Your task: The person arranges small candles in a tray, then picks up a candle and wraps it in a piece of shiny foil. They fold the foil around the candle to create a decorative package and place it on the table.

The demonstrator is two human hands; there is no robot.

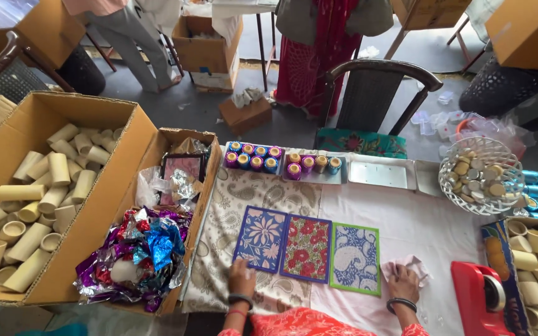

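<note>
Cloth-covered worktop (406,230), white and paisley, seen from above; chairs, boxes and standing people behind.

- Left hand (241,278): fingers flat and released, resting at the lower left corner of the blue card (261,238).
- Right hand (403,283): fingers curled on a crumpled pale cloth (406,267), just right of the green card (355,257).
- Cards: three patterned rectangles side by side, touching, at worktop centre; blue floral, red card (306,247) in the middle, green-bordered paisley.
- Trays (381,174): behind the cards, two holding coloured spools (253,157), one bare.
- Basket (482,175): white wire, right, with round pieces.
- Tape dispenser (484,298): red, lower right.
- Tubes (38,199): cardboard, filling a large box at left; more at right.
- Foil (141,252): crumpled, shiny, in the smaller box beside it.
</note>
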